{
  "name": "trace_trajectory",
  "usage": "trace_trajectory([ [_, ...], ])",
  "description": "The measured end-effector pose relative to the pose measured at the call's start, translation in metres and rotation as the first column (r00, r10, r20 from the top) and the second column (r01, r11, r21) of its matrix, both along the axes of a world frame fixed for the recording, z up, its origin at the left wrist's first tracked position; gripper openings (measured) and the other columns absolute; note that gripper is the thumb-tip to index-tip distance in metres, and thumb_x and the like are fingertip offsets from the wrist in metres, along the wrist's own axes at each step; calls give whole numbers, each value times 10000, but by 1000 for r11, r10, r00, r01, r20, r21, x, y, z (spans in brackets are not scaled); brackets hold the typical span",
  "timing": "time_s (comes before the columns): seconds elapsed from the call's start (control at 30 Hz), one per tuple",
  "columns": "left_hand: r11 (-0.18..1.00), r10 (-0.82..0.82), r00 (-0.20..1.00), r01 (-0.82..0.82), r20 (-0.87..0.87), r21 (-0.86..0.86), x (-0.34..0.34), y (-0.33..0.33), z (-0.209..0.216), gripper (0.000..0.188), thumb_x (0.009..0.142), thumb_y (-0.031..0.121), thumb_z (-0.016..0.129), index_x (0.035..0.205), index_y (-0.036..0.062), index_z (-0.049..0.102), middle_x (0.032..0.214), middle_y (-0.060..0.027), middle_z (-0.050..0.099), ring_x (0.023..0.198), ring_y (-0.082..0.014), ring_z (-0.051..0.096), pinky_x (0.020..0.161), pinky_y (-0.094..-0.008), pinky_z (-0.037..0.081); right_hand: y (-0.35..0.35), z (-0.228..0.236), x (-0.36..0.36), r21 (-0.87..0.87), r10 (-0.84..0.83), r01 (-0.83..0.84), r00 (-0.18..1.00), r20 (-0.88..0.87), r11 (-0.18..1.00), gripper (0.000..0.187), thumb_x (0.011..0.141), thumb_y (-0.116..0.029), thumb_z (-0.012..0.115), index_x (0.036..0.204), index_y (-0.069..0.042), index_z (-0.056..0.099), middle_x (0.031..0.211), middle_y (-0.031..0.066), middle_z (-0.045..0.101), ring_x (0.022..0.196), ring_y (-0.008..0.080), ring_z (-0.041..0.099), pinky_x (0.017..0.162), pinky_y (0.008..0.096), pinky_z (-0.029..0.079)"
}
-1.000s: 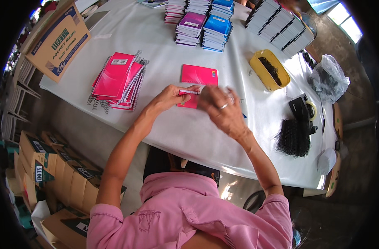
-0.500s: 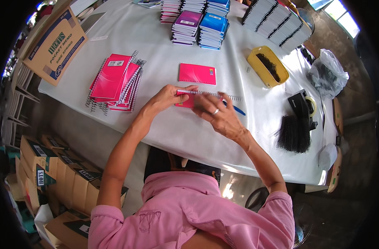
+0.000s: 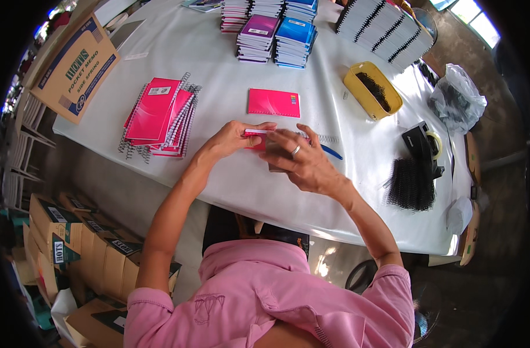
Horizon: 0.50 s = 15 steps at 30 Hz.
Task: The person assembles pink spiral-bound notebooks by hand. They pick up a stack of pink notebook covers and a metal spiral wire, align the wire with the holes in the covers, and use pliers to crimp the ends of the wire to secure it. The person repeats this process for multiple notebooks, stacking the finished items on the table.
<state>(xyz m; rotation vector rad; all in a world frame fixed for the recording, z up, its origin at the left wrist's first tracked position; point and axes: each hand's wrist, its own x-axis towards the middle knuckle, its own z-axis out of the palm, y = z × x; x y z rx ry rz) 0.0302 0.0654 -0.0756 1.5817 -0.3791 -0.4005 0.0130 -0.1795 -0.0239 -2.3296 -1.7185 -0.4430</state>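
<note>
Both hands meet over the near middle of the white-covered bench (image 3: 218, 52), working on one small pink notebook (image 3: 258, 139). The left hand (image 3: 233, 139) pinches the notebook's left end between thumb and fingers, clenched on it. The right hand (image 3: 299, 159), with a ring on one finger, lies over the notebook's right part, fingers curled down onto it and covering most of it, so only a strip of bright pink cover with a pale edge shows between the two hands. A thin wire spiral coil (image 3: 326, 139) sticks out to the right from under the right hand's fingers, and a blue pen (image 3: 331, 152) lies on the bench just beside it. Whether the coil is already threaded through the notebook is hidden by the fingers.

Just beyond the hands lies a single pink cover (image 3: 273, 102), flat and apart from them. To the left sits a loose pile of pink spiral-bound notebooks (image 3: 157, 116), coils sticking out at the edges. To the right are a yellow tray (image 3: 357, 93) holding dark coils, a black heap of binding coils (image 3: 411, 184), and a tape dispenser (image 3: 424, 142). Stacks of purple and blue notebooks (image 3: 276, 32) stand at the far side.
</note>
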Motion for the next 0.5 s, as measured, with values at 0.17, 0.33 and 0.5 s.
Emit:
trace_trajectory([
  [0.17, 1000, 20, 994, -21, 108, 8, -5, 0, -3, 495, 889, 113, 702, 1358, 63, 551, 1277, -55, 632, 1135, -96, 553, 974, -258, 454, -33, 51, 65, 126, 13, 159, 570, -822, 979, 656, 749, -368, 717, 1301, -36, 595, 1294, 223, 568, 1177, 372, 564, 1019, 427, 445],
  [0.33, 971, 229, 963, -216, 142, -103, -10, -12, -11, 576, 867, 116, 727, 1400, 100, 510, 1285, -66, 625, 1127, -100, 553, 952, -264, 471, -31, 42, 81, -45, -80, 169, 209, -975, 985, 644, 766, -470, 732, 1200, 1, 665, 1149, 228, 657, 1128, 333, 601, 996, 393, 447],
  [0.5, 957, 270, 953, -250, 138, -145, -10, -14, -23, 588, 862, 104, 730, 1405, 108, 505, 1289, -63, 622, 1077, -80, 548, 932, -246, 476, -30, 21, 92, -20, -77, 229, 245, -967, 973, 683, 748, -532, 713, 1179, -3, 682, 1113, 193, 668, 1060, 288, 613, 980, 341, 441],
])
